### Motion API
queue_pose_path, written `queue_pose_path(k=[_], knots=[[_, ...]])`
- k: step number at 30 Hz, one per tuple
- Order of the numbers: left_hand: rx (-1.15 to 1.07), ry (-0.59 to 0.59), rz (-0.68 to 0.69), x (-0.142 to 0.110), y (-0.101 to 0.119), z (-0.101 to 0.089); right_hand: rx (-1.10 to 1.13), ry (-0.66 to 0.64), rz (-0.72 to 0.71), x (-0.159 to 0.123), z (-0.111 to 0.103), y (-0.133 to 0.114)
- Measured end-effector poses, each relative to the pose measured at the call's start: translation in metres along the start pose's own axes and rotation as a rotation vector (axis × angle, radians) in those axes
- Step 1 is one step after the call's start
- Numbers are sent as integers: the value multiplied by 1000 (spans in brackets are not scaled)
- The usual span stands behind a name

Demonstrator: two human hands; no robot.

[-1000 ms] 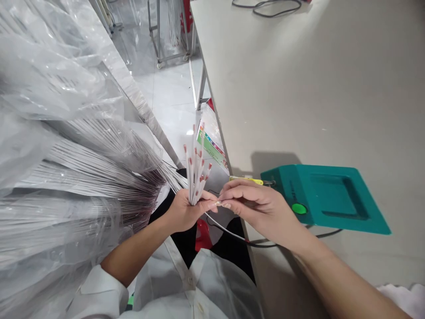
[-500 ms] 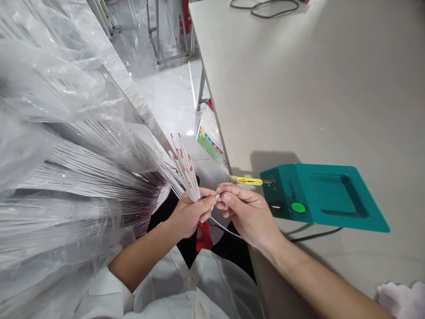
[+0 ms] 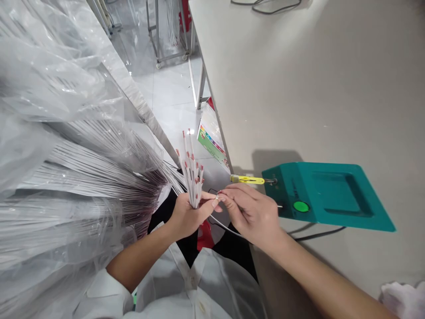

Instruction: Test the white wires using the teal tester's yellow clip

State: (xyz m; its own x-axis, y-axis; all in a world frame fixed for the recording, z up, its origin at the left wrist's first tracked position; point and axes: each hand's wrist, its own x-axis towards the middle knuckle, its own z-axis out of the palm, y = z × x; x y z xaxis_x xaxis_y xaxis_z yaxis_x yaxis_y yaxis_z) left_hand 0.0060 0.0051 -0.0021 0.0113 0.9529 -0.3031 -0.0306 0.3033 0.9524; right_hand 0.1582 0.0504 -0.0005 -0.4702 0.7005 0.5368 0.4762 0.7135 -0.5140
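My left hand (image 3: 187, 215) is closed round a bundle of thin white wires with red tips (image 3: 191, 170), which fan upward from the fist. My right hand (image 3: 254, 212) pinches the end of a single white wire (image 3: 223, 226) right beside my left thumb; the wire loops down below both hands. Just right of my right hand sits a teal box (image 3: 327, 195) with a green button (image 3: 300, 206) and a yellow probe (image 3: 247, 179) sticking out of its left side.
A pale table (image 3: 299, 84) holds the teal box, a black cable (image 3: 265, 5) at the far edge and a white cloth (image 3: 403, 297) at the near right. Clear plastic bags of many white wires (image 3: 76, 168) fill the left. A colourful packet (image 3: 210, 141) lies on the floor.
The bundle in my left hand has swung from tilted left back to nearly upright. My right hand shifted slightly right and keeps pinching a wire at my left thumb.
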Motion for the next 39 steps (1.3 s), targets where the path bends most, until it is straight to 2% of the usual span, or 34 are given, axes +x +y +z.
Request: queue_pose_path(k=[4, 7, 9, 15, 17, 19, 21, 23, 27, 29, 31, 33, 36, 39], knots=[[29, 71, -9, -1, -3, 6, -266, -32, -208, -1, -1, 2], [-8, 193, -38, 0, -1, 6, -273, -105, -250, -1, -2, -1], [-28, 218, -35, 1, 3, 3, -178, -149, -186, 1, -6, -2], [50, 173, -21, -1, 8, -2, 264, -135, 202, 12, -20, 1], [86, 131, 4, -2, 7, -1, 365, -207, 299, 14, -22, 2], [124, 67, 48, -3, 7, -1, 439, -292, 331, 16, -22, 2], [139, 1, 80, -3, 6, -2, 468, -354, 290, 18, -21, 1], [113, -48, 67, -3, 6, -4, 428, -334, 197, 19, -21, 1], [7, -72, -86, 0, 6, -6, 72, -171, -167, 14, -21, 6], [-74, -82, -152, 1, 7, -6, -97, -135, -370, 10, -22, 9], [-171, -87, -186, 2, 8, -6, -167, -121, -476, 4, -21, 12], [-252, -77, -194, 2, 9, -7, -149, -114, -455, -1, -19, 15], [-325, -35, -174, 4, 8, -9, -78, -127, -324, -7, -16, 17], [-350, 21, -141, 5, 8, -10, -93, -91, -267, -6, -13, 15]])
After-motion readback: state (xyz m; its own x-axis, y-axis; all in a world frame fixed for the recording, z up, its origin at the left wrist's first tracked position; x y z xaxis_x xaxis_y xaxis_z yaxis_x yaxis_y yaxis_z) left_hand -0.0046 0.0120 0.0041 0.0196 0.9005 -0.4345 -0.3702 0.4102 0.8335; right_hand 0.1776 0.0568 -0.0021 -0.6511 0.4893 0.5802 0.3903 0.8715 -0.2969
